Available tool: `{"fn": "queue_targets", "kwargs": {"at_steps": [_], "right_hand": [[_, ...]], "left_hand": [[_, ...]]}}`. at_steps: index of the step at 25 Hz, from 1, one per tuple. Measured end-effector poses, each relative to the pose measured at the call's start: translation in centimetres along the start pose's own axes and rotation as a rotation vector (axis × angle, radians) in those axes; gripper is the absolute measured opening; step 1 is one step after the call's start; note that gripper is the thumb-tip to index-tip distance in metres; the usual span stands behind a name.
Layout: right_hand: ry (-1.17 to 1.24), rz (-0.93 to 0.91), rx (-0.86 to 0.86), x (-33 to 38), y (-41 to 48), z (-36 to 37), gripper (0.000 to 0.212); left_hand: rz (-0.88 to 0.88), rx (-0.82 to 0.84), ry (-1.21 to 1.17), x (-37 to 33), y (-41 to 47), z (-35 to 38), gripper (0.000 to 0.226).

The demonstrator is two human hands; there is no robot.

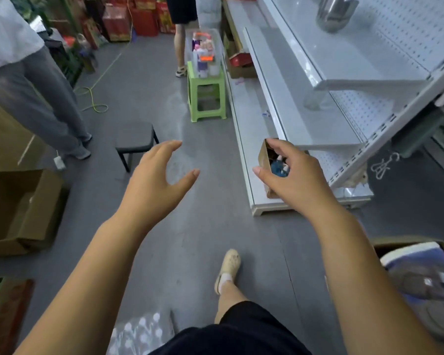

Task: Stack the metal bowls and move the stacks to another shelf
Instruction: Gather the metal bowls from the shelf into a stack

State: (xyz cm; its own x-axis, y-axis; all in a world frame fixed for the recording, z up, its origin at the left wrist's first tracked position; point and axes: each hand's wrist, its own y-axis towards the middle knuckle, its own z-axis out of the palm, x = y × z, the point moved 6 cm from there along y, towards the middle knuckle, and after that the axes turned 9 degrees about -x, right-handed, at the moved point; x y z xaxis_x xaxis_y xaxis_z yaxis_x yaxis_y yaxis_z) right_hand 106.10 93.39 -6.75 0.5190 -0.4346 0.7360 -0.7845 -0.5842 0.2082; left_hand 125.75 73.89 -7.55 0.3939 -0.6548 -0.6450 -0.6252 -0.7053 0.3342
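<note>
Metal bowls [335, 15] well beyond fingers [280, 146]

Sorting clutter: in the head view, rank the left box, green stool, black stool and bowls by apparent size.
Left box; green stool and black stool, about alike; bowls smallest, though farther away, so unsure.

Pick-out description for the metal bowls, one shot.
Find the white shelving unit along the aisle's right side. On its highest visible shelf, at the picture's top edge, stand the metal bowls. They are the only shiny steel thing there; the box on the bottom shelf is brown cardboard.
</note>
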Motion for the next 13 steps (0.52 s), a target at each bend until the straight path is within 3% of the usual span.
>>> {"fn": "queue_targets", "kwargs": {"at_steps": [7, 13], "right_hand": [[0.042, -0.1, 0.037, 1.8, 19.9, 5.6, 0.061], [0.003, -0.124, -0.112, 2.5, 34.4, 5.8, 0.054]], "left_hand": [[-0.038, -0.153, 0.034, 3.0, 17.4, 0.9, 0.069], [0.024, -0.154, 0.005, 2.5, 32.1, 5.2, 0.067]]}}
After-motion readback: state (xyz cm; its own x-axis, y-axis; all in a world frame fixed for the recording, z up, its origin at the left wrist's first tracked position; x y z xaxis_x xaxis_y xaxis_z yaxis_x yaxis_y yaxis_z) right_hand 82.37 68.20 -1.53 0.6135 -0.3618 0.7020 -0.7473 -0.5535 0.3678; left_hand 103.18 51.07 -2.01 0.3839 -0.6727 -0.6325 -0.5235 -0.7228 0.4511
